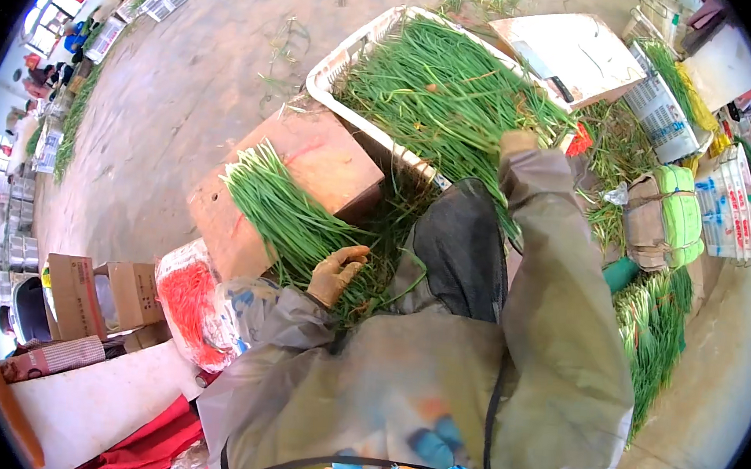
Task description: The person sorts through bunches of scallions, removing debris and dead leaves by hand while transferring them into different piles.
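Observation:
My left hand [335, 275], in a tan glove, is at the root of a pile of long green stalks with pale cut ends [285, 201], which look like garlic chives. Its fingers are slightly bent and apart, with nothing visible between them. That pile lies across a reddish-brown board or box [328, 165]. My right hand [517, 142] reaches forward over a white plastic crate [322, 76] heaped with similar loose green stalks [440, 81]. The fingers are hidden behind the sleeve and glove, so whether they grip any stalks does not show.
Right of the crate stands a white-topped box [575, 52] with a black-handled knife [562, 89] on it. Red ties [189, 304] lie at the left, near open cardboard boxes [80, 295]. A green-and-brown bundle [666, 218] and more stalks [654, 336] are at the right.

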`<state>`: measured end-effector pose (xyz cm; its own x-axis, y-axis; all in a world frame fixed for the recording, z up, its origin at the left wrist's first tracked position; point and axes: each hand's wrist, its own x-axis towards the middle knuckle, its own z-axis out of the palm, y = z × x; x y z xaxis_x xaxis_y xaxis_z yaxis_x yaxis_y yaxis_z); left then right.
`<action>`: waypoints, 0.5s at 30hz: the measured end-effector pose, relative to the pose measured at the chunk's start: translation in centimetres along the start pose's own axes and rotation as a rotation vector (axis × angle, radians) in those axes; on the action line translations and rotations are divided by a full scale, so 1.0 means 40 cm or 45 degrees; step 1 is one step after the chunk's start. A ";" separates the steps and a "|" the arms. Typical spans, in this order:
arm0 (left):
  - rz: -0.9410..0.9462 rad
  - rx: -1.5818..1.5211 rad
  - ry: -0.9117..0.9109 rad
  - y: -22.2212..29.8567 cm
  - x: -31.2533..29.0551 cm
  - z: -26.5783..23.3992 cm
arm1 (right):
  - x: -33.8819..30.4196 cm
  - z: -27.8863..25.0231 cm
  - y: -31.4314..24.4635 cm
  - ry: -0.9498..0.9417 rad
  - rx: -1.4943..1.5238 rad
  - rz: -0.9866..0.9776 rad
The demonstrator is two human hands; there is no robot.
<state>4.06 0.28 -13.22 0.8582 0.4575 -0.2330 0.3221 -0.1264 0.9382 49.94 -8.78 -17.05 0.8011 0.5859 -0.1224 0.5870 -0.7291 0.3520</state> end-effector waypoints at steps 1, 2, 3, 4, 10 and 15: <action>0.037 0.018 -0.044 0.008 0.014 -0.008 | 0.015 0.027 0.028 0.220 -0.206 0.329; 0.041 0.000 -0.006 -0.009 0.007 -0.011 | 0.016 -0.091 0.066 0.100 0.022 0.028; 0.048 -0.098 0.002 -0.030 0.006 -0.012 | -0.025 -0.206 0.083 0.155 0.143 -0.002; 0.061 -0.105 -0.020 -0.032 0.003 -0.015 | -0.039 -0.255 0.119 0.223 0.231 -0.025; -0.001 -0.288 0.045 -0.042 -0.002 -0.016 | -0.061 -0.379 0.280 0.079 0.239 0.030; -0.027 -0.238 -0.005 -0.030 0.012 0.003 | -0.046 -0.063 0.254 -0.564 0.012 -0.636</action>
<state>4.16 0.54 -14.50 0.8539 0.4546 -0.2535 0.2602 0.0492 0.9643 54.13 -16.36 -10.90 0.4040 0.6550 -0.6386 0.8993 -0.4123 0.1461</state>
